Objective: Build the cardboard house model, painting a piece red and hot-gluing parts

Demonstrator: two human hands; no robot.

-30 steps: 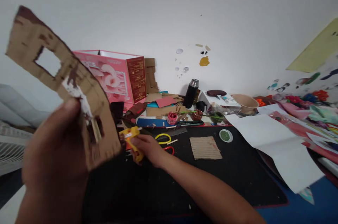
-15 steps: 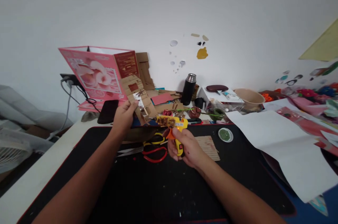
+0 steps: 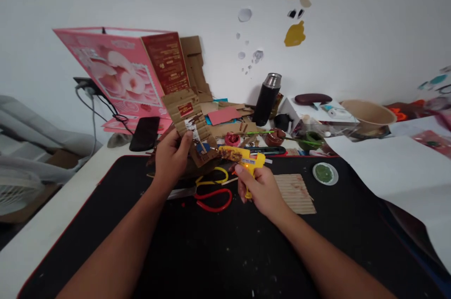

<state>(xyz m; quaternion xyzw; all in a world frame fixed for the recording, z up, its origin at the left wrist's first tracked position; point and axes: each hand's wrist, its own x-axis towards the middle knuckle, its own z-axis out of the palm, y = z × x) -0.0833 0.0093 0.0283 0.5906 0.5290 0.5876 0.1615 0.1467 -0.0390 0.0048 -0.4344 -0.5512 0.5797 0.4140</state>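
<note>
My left hand (image 3: 174,153) is closed on a strip of corrugated cardboard (image 3: 186,113) that carries a red label and a torn white patch. In my right hand (image 3: 260,186) is a yellow hot glue gun (image 3: 246,159), its front crusted brown and a small orange light glowing on its side. The glue gun's nozzle points left and sits close to the lower part of the cardboard; whether they touch I cannot tell. Just below lie scissors (image 3: 214,202) with one red and one yellow handle loop, on the black mat (image 3: 211,252).
Right of the glue gun lies a corrugated cardboard piece (image 3: 296,193), with a dish of green paint (image 3: 324,173) beyond. Behind stand a black thermos (image 3: 268,99), paint jars (image 3: 275,137) and a pink box (image 3: 123,73). A black phone (image 3: 145,133) rests at left, a white sheet (image 3: 387,162) at right.
The view has shifted closer to the wall. The cardboard strip and the glue gun's nozzle have come nearer each other. Both hands keep their hold.
</note>
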